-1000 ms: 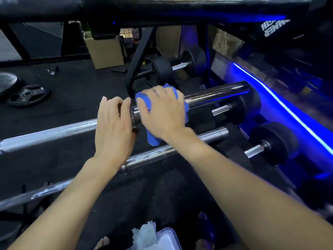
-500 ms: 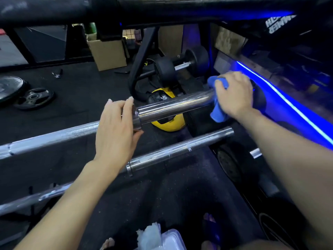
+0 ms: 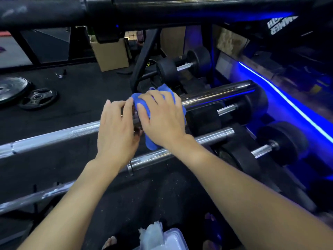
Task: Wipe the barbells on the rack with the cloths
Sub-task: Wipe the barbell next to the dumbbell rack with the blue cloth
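A chrome barbell (image 3: 54,138) runs from the left edge to a thick shiny sleeve (image 3: 216,94) at the right. My left hand (image 3: 117,130) grips the bar at the collar, fingers curled over it. My right hand (image 3: 162,120) presses a blue cloth (image 3: 150,141) around the inner end of the sleeve, right beside my left hand. A second, lower barbell (image 3: 212,136) lies parallel below, partly hidden by my forearms.
Black dumbbells (image 3: 281,143) sit at the right near a blue light strip (image 3: 288,109). Weight plates (image 3: 37,98) lie on the dark floor at left. A cardboard box (image 3: 110,55) stands behind. A black padded beam (image 3: 162,9) crosses overhead. A clear container with white wipes (image 3: 162,237) is at the bottom.
My right hand slid the blue cloth out to the far end of the sleeve, then back inward to the collar beside my left hand. My left hand stayed on the bar.
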